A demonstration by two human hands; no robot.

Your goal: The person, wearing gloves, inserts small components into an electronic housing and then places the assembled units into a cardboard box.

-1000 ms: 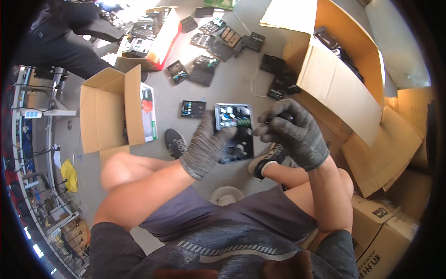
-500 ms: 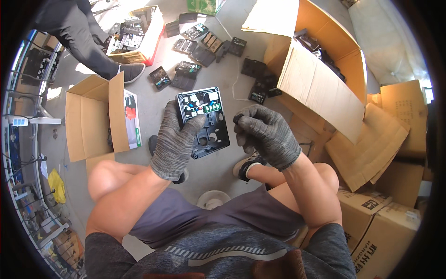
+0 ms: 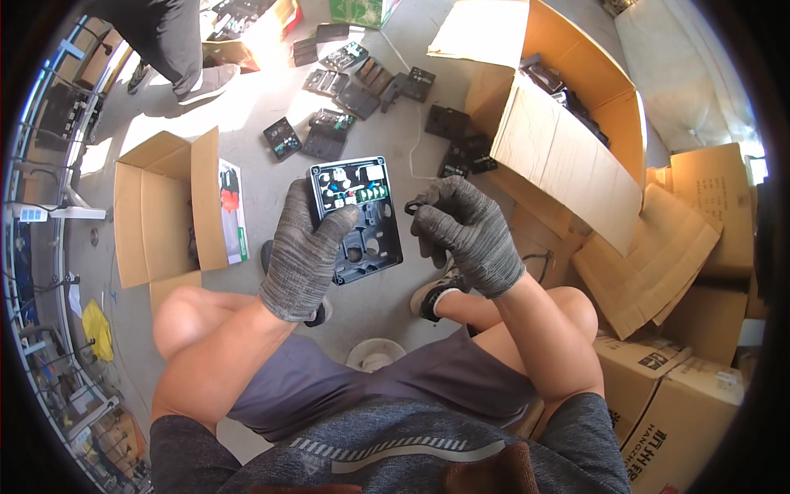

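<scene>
My left hand (image 3: 300, 251), in a grey knit glove, grips a black plastic housing (image 3: 374, 239) by its left side, thumb over the edge. The open face of the housing is toward me. A circuit board (image 3: 352, 183) with several white and green parts fills its upper half; the lower half shows bare moulded ribs and round holes. To the right of the housing, and apart from it, my gloved right hand (image 3: 471, 235) pinches a small black ring-like piece (image 3: 414, 208) between thumb and forefinger. Its exact kind is too small to make out.
Several similar black housings (image 3: 358, 99) lie scattered on the floor ahead. A large open carton (image 3: 568, 148) with black parts stands at the right, a smaller open carton (image 3: 156, 218) at the left. A person's leg (image 3: 169, 41) is at the upper left. Below me sits a white bucket (image 3: 376, 352).
The other person's foot has shifted back and to the left. My right hand has moved slightly left, with the small black piece showing more clearly. My left hand keeps the housing almost still.
</scene>
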